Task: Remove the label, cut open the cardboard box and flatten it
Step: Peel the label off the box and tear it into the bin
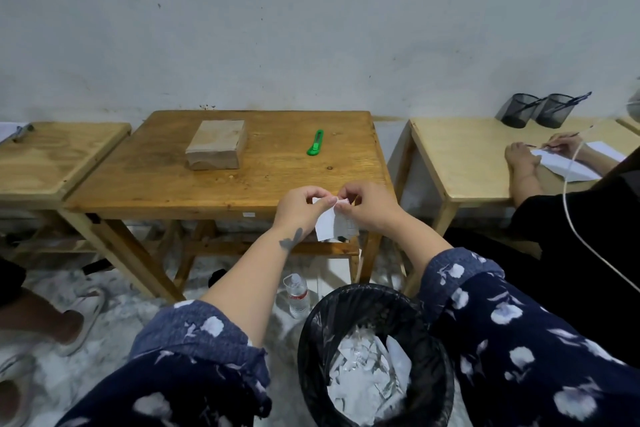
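Left hand (300, 204) and right hand (367, 206) both pinch the label (329, 224) above the bin (375, 357). Box (217, 144) closed on table (156, 180), knife (315, 142) beside it.

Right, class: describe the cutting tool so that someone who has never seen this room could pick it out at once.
Start at the darker wooden table in the middle, the one against the wall. On its top, right of the closed cardboard box, lies a utility knife, apart from the box and untouched by either hand. It is the only bright green thing in the room, slim and lying nearly lengthwise away from the viewer.
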`<action>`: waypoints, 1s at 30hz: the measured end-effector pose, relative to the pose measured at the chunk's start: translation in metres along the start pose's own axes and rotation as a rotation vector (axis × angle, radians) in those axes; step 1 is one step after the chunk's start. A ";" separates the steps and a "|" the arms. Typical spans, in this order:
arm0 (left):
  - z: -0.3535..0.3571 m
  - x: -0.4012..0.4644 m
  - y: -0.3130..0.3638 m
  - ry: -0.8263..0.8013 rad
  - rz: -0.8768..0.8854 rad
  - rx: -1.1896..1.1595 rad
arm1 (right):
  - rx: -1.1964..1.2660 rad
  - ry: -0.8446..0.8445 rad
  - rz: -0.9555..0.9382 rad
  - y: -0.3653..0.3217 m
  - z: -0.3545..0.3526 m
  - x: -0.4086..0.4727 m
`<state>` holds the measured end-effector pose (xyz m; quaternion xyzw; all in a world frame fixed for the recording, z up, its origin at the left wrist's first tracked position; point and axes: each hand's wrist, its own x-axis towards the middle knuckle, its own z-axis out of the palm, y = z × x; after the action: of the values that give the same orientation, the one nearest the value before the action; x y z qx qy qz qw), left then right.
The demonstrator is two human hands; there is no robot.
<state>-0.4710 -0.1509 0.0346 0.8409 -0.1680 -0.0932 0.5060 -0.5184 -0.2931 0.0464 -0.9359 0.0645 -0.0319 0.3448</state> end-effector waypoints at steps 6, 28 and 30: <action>0.013 0.009 0.000 0.067 -0.089 0.292 | 0.071 0.011 0.016 0.005 -0.005 -0.007; 0.043 0.010 -0.001 0.106 -0.381 -0.421 | 0.372 0.075 0.171 0.023 -0.015 -0.033; 0.053 0.004 0.008 -0.015 -0.347 -0.434 | 0.269 0.155 0.195 0.027 -0.005 -0.029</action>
<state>-0.4858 -0.1992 0.0165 0.7284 -0.0013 -0.2188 0.6493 -0.5500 -0.3126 0.0328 -0.8653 0.1764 -0.0789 0.4625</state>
